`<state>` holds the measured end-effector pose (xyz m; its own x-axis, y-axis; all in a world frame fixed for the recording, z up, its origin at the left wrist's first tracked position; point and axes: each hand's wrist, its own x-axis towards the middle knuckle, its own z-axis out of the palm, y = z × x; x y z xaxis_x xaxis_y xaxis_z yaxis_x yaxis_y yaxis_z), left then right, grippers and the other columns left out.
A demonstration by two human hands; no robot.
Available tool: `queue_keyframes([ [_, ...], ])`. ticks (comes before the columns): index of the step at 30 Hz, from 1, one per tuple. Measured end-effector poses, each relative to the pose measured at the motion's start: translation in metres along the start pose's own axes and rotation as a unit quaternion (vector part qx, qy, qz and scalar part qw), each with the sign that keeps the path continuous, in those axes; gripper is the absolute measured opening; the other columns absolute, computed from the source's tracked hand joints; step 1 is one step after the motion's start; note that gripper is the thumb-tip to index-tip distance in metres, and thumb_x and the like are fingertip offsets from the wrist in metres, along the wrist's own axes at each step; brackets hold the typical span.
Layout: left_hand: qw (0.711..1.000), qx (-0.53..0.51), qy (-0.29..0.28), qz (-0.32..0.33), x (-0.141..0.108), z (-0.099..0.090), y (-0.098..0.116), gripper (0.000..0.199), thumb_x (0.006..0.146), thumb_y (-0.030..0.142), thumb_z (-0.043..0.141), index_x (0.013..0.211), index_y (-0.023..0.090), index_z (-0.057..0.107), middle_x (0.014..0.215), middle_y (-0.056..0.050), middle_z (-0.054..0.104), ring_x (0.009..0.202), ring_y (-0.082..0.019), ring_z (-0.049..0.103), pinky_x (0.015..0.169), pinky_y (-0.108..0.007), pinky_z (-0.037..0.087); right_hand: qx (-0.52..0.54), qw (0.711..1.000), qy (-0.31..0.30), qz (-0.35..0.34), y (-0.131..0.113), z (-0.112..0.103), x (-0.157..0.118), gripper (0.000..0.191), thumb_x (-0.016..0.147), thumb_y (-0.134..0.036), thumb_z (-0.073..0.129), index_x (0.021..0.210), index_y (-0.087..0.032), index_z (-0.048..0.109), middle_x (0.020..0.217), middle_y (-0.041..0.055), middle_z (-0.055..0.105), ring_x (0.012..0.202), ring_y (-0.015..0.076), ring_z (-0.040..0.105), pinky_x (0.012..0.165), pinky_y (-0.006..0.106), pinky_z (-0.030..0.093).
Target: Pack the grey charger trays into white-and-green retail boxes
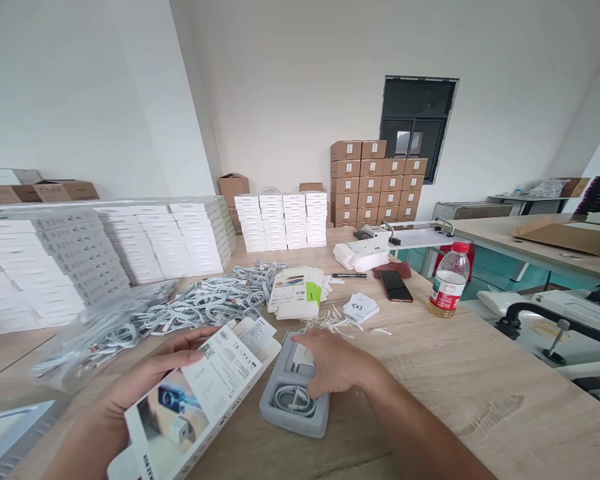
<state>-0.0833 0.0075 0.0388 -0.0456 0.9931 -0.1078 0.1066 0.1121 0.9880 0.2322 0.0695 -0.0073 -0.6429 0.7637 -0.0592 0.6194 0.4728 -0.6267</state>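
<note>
My left hand (180,353) holds a white printed box (225,373), tilted, with its end flap open towards the far side. To the right of the box, a grey moulded tray (300,427) lies on the table. A coiled white cable (294,399) sits in the tray's near compartment. Over the far compartment is my right hand (330,360), its fingers curved around a white block (304,355) that they partly hide. Whether the block is clear of the tray cannot be made out.
Bundled cables (220,293) lie beyond the left hand, near stacked white boxes (180,233). Printed cards (295,293), white leaflets (361,308), a phone (396,285) and a bottle (449,283) stand or lie farther right. Brown cartons (375,183) are stacked behind.
</note>
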Motion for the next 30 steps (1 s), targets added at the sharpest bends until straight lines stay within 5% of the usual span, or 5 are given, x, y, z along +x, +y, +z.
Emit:
queue_keyframes([
  [3,0.996,-0.054,-0.049,-0.057,0.001,-0.001,-0.002,0.068,0.065,0.034,0.083,0.128,0.02,0.064,0.114,-0.01,0.075,0.107,-0.037,0.067,0.085,-0.041,0.055,0.025,0.996,0.089,-0.006,0.008,-0.017,-0.007,0.097,0.054,-0.023,0.073,0.146,-0.024,0.041,0.148,0.0136,0.044,0.136,0.0338,0.04,0.11,0.046,0.035],
  [8,0.993,-0.012,-0.107,-0.053,0.008,-0.001,-0.006,0.058,0.069,0.035,0.08,0.124,0.021,0.067,0.119,-0.01,0.073,0.115,-0.038,0.063,0.091,-0.042,0.052,0.059,0.955,0.287,0.048,0.024,-0.041,-0.007,0.089,0.058,-0.022,0.068,0.143,-0.022,0.043,0.145,0.011,0.047,0.135,0.0313,0.041,0.11,0.046,0.035],
  [11,0.986,0.0,-0.16,-0.043,0.014,0.007,-0.01,0.05,0.073,0.034,0.077,0.122,0.026,0.069,0.121,-0.007,0.072,0.115,-0.037,0.063,0.092,-0.042,0.052,0.091,0.93,0.351,0.057,0.025,-0.038,0.001,0.085,0.06,-0.025,0.067,0.142,-0.021,0.043,0.145,0.0093,0.047,0.136,0.0289,0.04,0.113,0.043,0.033],
  [21,0.969,-0.019,-0.244,-0.018,0.019,0.041,-0.017,0.058,0.079,0.03,0.072,0.134,0.025,0.059,0.129,-0.011,0.067,0.113,-0.034,0.064,0.095,-0.043,0.05,0.045,0.956,0.28,0.074,-0.003,-0.004,0.011,0.088,0.063,-0.028,0.066,0.146,-0.023,0.038,0.142,0.0111,0.047,0.134,0.0328,0.039,0.111,0.048,0.034],
  [30,0.985,-0.013,-0.17,0.008,0.023,0.036,-0.017,0.059,0.078,0.032,0.074,0.134,0.024,0.058,0.119,-0.01,0.07,0.102,-0.032,0.067,0.084,-0.038,0.053,0.033,0.96,0.274,0.056,-0.002,-0.005,0.01,0.087,0.063,-0.027,0.069,0.145,-0.021,0.041,0.147,0.0123,0.044,0.138,0.0332,0.036,0.115,0.048,0.029],
])
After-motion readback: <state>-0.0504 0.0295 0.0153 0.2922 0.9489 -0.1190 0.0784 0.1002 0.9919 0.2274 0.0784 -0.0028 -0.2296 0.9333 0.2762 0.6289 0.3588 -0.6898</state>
